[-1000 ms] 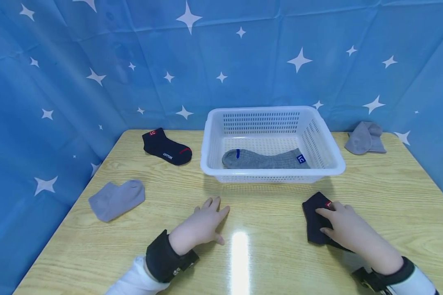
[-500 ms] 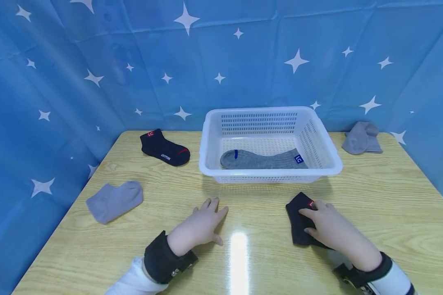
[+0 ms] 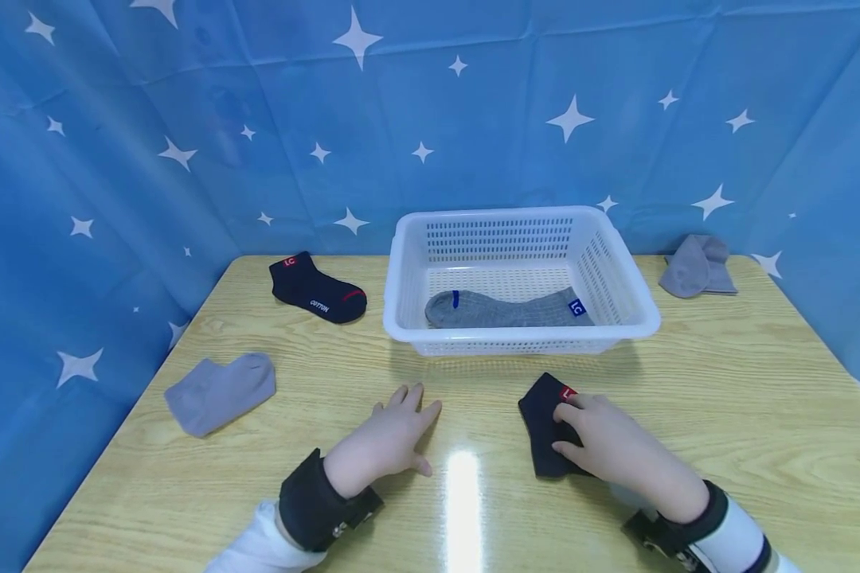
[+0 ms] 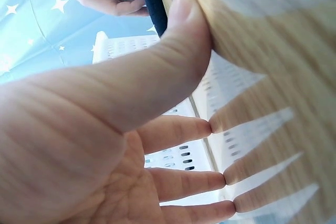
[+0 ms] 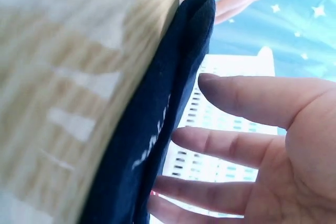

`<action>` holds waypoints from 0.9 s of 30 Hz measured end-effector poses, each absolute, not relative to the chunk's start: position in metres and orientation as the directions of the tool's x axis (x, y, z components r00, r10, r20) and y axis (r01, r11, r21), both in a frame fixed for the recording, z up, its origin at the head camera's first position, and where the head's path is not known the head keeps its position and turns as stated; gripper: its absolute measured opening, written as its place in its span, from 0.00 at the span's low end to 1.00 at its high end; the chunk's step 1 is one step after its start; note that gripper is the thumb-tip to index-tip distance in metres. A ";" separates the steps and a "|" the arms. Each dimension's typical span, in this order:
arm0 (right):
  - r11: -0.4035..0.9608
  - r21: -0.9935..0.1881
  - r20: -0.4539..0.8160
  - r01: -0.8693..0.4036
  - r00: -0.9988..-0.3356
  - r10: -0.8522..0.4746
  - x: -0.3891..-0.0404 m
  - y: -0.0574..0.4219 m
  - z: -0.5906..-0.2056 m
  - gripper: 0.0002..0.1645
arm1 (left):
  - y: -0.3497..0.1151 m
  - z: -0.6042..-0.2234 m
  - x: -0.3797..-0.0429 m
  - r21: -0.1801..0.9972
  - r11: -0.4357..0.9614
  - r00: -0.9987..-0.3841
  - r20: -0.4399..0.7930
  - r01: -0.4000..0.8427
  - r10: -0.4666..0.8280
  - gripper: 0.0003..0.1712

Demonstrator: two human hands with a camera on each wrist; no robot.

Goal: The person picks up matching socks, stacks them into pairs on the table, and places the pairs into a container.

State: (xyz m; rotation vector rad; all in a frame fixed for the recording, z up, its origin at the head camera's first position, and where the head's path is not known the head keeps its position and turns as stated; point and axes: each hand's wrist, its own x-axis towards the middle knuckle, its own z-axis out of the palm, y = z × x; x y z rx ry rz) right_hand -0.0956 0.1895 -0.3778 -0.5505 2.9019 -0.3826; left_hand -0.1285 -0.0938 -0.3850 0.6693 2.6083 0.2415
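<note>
Right hand (image 3: 612, 442) held loosely extended, near black sock (image 3: 543, 430) being touched by its fingertips (image 5: 186, 137), bench (image 3: 330, 358) beneath, white basket (image 3: 523, 333) set just beyond, and left hand (image 3: 381, 450) splayed wide, fingertips planted!

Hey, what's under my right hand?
A dark sock with a red tag. In the head view, your right hand covers part of it, so that part can't be seen.

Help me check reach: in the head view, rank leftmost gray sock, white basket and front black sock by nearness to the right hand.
1. Front black sock, under the right hand.
2. White basket, ahead, slightly left.
3. Leftmost gray sock, far left.
</note>
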 end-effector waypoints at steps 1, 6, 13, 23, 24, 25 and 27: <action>0.898 -0.286 -0.113 -0.335 -0.919 -0.379 -0.095 0.189 -0.378 0.16 | -0.094 -0.385 -0.129 0.270 0.868 -0.789 -0.367 0.417 0.493 0.51; 0.894 -0.300 -0.135 -0.333 -0.913 -0.385 -0.094 0.185 -0.378 0.19 | -0.093 -0.386 -0.129 0.269 0.871 -0.790 -0.372 0.411 0.488 0.51; 0.880 -0.336 -0.185 -0.336 -0.893 -0.411 -0.092 0.178 -0.377 0.24 | -0.092 -0.386 -0.128 0.269 0.868 -0.790 -0.365 0.417 0.492 0.52; 0.872 -0.359 -0.186 -0.334 -0.889 -0.418 -0.090 0.161 -0.376 0.26 | -0.091 -0.385 -0.125 0.305 0.803 -0.759 -0.276 0.512 0.589 0.45; 0.870 -0.361 -0.188 -0.335 -0.888 -0.419 -0.090 0.159 -0.376 0.26 | -0.090 -0.386 -0.125 0.301 0.795 -0.752 -0.272 0.526 0.601 0.44; 0.869 -0.363 -0.189 -0.337 -0.886 -0.422 -0.090 0.157 -0.376 0.26 | -0.089 -0.386 -0.124 0.297 0.786 -0.741 -0.271 0.542 0.614 0.44; 0.862 -0.370 -0.185 -0.345 -0.882 -0.433 -0.089 0.152 -0.377 0.26 | -0.087 -0.387 -0.123 0.286 0.768 -0.718 -0.277 0.573 0.638 0.43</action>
